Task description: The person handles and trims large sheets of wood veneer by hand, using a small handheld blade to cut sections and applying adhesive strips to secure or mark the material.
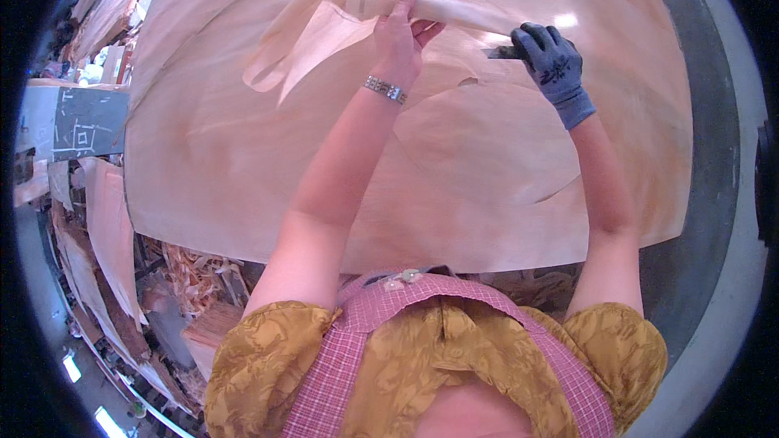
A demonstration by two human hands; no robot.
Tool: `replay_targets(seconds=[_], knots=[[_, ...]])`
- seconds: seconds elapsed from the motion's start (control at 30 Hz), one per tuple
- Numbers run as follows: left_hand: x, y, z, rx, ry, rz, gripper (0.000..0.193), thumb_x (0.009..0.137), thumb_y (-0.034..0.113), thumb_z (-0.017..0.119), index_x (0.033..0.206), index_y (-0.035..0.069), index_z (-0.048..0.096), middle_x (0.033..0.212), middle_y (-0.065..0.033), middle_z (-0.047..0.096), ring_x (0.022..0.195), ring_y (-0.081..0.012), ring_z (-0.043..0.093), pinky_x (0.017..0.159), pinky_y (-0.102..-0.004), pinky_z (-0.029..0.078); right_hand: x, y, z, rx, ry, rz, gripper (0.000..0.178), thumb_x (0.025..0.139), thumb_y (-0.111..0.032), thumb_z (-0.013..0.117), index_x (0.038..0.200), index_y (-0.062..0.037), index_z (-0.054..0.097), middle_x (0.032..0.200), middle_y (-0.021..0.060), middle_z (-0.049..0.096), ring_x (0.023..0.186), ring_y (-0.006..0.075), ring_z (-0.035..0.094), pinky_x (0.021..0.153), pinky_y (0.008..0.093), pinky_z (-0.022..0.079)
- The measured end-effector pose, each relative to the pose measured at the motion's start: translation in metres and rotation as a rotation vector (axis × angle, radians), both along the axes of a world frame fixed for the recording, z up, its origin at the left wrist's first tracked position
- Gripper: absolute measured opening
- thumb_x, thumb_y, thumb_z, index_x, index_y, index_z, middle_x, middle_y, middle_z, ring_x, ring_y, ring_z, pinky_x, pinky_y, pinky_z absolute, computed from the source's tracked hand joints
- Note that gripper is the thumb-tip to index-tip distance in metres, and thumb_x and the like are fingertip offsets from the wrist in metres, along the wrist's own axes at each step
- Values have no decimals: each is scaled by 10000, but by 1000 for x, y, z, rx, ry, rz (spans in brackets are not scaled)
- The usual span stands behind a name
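Note:
A broad sheet of thin pale wood veneer (487, 195) spreads out in front of me. Across its far part runs a narrow, lighter veneer strip (462, 10). My left hand (399, 42), bare with a metal band at the wrist, grips this strip near its left end, thumb on top. My right hand (550, 61), in a grey and black work glove, is closed on a flat dark blade (505, 53) that points left. Its knuckles are by the strip's right end; whether they touch it I cannot tell. A loose, curled veneer piece (304, 53) lies left of my left hand.
Small splits mark the sheet, one a dark slit (558, 189) at the right. Left of the sheet stand a grey-green board with chalk marks (89, 123) and hanging veneer scraps (109, 219). Shavings (199, 276) are heaped below its near left edge. Grey floor (722, 195) borders the right.

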State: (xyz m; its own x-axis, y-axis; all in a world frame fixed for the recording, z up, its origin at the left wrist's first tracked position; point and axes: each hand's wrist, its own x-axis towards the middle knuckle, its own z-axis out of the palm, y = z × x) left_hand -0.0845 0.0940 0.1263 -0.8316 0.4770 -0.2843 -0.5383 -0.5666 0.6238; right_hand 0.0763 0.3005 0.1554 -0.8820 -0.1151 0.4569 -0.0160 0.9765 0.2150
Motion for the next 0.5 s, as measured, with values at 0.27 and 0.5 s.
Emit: replay_targets(seconds=[0.27,0.5], knots=[[64,-16,-99,-484,-154,-187,259,933,156,586,1094,-30,505,970,-132,630,764,-274,706,562,-351,605,49,36,-94,21,-489,4,214,856,-190,568,1067,-206,598,1000,24,593,959,219,605,730,397,535],[75,-36,-106,-667,-132,-83,298,914,190,619,1072,-41,517,936,-151,647,720,-252,705,478,-314,547,32,18,-82,-506,-505,91,278,906,-367,616,1026,-116,601,999,105,603,936,297,617,750,411,517]])
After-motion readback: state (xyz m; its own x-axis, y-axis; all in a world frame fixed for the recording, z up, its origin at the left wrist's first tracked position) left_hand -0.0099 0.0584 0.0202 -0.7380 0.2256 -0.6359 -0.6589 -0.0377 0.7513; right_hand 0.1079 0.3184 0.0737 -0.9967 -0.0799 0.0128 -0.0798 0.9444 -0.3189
